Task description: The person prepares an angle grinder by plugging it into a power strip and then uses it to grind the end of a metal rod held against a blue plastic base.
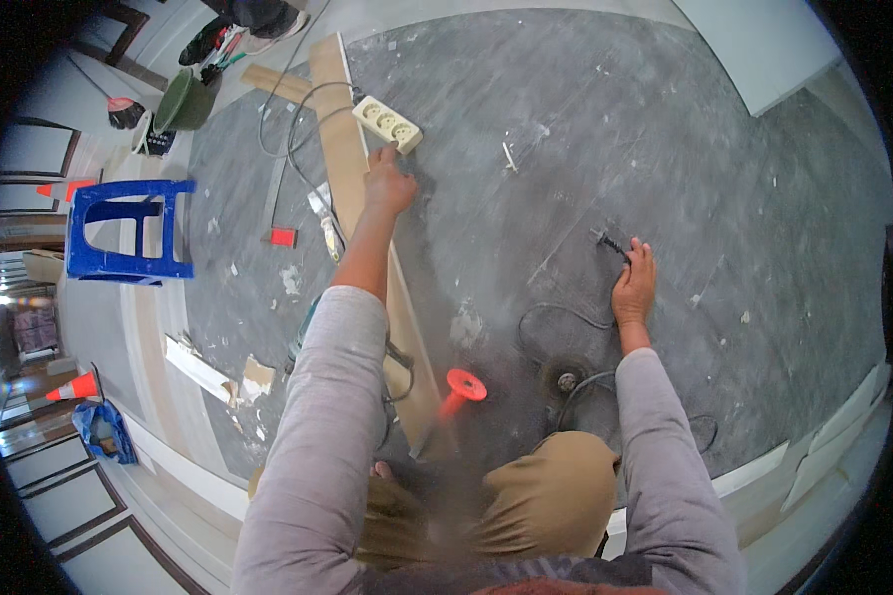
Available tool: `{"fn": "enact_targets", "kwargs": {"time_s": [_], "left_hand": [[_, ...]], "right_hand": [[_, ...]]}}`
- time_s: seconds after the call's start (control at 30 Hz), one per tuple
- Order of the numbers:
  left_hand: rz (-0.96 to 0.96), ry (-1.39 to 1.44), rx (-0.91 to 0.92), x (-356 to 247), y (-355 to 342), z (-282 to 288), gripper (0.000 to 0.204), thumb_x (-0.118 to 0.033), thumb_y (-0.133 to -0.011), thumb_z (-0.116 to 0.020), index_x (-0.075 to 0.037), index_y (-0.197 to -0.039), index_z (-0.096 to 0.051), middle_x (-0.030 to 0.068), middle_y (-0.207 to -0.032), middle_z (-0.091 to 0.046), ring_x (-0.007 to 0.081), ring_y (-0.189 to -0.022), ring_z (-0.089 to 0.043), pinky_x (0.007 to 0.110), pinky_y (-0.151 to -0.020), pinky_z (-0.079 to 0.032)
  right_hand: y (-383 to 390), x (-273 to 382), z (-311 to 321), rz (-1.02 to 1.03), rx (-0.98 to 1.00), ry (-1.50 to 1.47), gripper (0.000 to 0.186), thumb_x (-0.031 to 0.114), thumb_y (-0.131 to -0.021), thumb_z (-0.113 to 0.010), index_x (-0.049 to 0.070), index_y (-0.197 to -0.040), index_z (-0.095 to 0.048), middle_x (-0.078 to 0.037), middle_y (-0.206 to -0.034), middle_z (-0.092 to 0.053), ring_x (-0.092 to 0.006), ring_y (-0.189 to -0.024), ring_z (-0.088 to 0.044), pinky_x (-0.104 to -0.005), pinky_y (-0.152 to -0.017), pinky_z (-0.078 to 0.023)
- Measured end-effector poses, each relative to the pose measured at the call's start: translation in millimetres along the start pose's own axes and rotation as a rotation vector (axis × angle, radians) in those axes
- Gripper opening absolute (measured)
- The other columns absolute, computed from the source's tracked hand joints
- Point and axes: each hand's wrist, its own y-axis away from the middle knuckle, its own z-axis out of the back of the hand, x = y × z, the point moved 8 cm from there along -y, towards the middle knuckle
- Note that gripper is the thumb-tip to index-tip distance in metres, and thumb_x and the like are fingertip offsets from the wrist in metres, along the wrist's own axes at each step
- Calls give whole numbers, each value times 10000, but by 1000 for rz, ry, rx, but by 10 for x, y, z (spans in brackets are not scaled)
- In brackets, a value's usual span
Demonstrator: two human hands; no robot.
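Observation:
My left hand [390, 186] reaches forward with its fingers closed on the near edge of a cream power strip [387, 123] with several round sockets. The strip lies half over a long wooden board [341, 149]. On the right, my right hand [635, 288] grips a black plug [613, 244], its pins pointing away to the upper left. A dark cord loops on the floor below that hand, beside an angle grinder [566, 381] near my knee. Between my arms stands a red handle-like piece with a round flange [466, 385], next to the board.
Left of the board lie a paint scraper [328, 233] and a red-ended tool [283, 237]. A blue plastic stool [129, 230], a green bucket [184, 102], a broom [124, 111] and orange cones [72, 387] stand farther left. A white panel [764, 50] rises at the far right.

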Motion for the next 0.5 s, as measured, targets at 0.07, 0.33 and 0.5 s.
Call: {"fn": "enact_targets", "kwargs": {"time_s": [0.07,0.33,0.5], "left_hand": [[4,-88,-11,-70,-199,-62,767,-157,-751,-695,-164,-1446,-372,212,-1486,-328,387,-1305,-433,475,-1054,-406],[323,-5,-131,-177,-441,-178,965,-276,-771,-732,-93,-1519,-150,287,-1505,-217,458,-1314,-405,487,-1092,-365],[539,199,-281,154,-746,-144,1122,-400,-684,-791,58,-1456,-119,323,-1341,-460,423,-1217,-524,472,-1021,-439]], "right_hand": [[6,19,2,7,1,-2,548,-12,-869,-510,80,-1404,-432,-165,-1259,-566,-384,-1283,-434,-486,-1067,-345],[14,-15,31,-2,41,34,407,-28,-838,-501,43,-1238,-522,-113,-1409,-508,-363,-1347,-400,-481,-1085,-330],[-40,56,9,-20,51,-8,328,-24,-831,-509,34,-1152,-543,-86,-1438,-490,-360,-1353,-397,-483,-1090,-329]]}}
